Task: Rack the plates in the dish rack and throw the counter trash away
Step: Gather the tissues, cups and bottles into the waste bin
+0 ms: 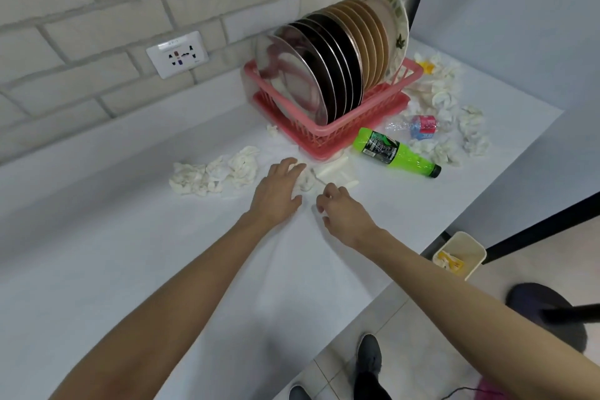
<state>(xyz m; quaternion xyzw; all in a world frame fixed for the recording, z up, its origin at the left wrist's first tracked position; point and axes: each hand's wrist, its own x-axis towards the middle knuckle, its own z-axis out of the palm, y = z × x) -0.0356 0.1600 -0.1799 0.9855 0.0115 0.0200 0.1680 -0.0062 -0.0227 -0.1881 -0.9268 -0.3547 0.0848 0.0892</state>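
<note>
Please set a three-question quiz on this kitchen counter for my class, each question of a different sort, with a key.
1. True or false: the plates stand on edge in the rack.
2. On the counter, the green bottle is: A standing upright; B lying on its side; C held in a hand.
3. Fill in: the bin stands on the ____.

Key: 1 true; 2 B; 3 floor.
</note>
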